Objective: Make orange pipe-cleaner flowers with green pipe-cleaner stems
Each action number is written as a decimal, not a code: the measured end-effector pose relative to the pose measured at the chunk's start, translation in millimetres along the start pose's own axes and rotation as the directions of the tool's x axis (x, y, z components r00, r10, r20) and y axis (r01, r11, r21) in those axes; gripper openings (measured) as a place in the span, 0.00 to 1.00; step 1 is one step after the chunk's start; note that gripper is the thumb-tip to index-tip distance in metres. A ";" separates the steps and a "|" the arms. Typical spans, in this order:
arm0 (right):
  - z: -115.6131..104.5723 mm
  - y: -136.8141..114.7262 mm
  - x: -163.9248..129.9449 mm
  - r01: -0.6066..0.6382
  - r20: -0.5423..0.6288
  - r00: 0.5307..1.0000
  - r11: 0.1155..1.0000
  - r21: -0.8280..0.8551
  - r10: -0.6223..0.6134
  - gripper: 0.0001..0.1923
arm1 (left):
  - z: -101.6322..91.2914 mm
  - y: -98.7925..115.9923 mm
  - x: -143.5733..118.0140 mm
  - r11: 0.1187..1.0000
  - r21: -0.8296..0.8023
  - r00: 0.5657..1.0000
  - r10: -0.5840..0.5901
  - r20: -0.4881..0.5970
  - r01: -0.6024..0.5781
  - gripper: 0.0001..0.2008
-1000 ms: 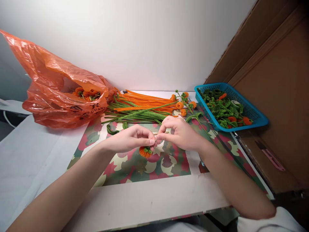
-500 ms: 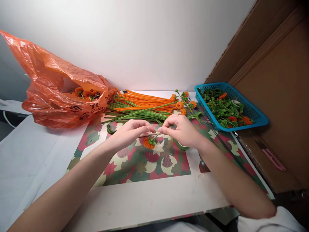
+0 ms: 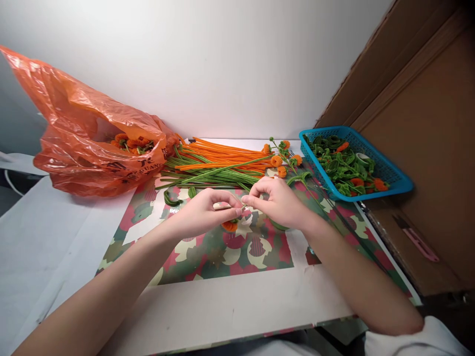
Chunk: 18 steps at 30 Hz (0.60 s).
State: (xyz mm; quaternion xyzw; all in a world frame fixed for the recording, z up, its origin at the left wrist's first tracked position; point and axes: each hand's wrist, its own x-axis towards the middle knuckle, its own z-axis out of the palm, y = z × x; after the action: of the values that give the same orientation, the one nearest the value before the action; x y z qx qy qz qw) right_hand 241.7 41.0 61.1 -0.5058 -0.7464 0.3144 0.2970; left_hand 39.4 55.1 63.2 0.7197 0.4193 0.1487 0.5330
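Note:
Over the patterned mat, my left hand (image 3: 210, 212) is closed in a pinch on a thin pale strip (image 3: 222, 207), whose material I cannot make out. Close against its fingertips, my right hand (image 3: 274, 200) pinches the upper end of a small flower's stem. That flower (image 3: 230, 226), with an orange fuzzy head and green base, hangs head down below my left thumb, partly hidden by it. A green roll (image 3: 279, 225) lies beneath my right wrist, mostly covered. Curled green fuzzy leaves (image 3: 171, 199) rest left of my left hand.
Orange pipe cleaners (image 3: 226, 152) and green pipe cleaners (image 3: 211, 175) lie behind my hands. An orange plastic bag (image 3: 89, 153) with flower heads stands left. Right are a finished flower spray (image 3: 282, 159), a blue basket (image 3: 403, 187) of green pieces, and a pink-handled cutter (image 3: 419, 242) on cardboard.
My left hand has shifted slightly down and its thumb now covers more of the flower and stem. My right hand has stayed almost in place.

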 end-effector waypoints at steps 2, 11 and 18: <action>1.9 0.8 0.1 0.009 -0.005 1.000 1.000 -0.015 -0.009 0.16 | 0.5 0.0 0.5 1.000 -0.007 1.000 0.017 0.001 -0.017 0.15; 4.8 0.0 -1.4 0.042 0.011 0.999 0.998 -0.047 -0.041 0.17 | 3.8 7.6 -0.5 1.000 -0.023 0.998 -0.009 0.055 0.011 0.16; 5.5 -3.5 -2.6 0.031 0.028 0.999 0.997 -0.065 -0.029 0.18 | 7.5 6.2 -2.5 0.999 0.043 0.998 0.022 -0.062 -0.019 0.17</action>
State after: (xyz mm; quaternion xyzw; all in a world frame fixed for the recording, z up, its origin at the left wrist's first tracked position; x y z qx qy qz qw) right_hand 236.2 36.6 60.0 -0.4999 -0.7677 0.2920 0.2748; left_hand 45.6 47.9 66.4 0.7300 0.4316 0.1677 0.5026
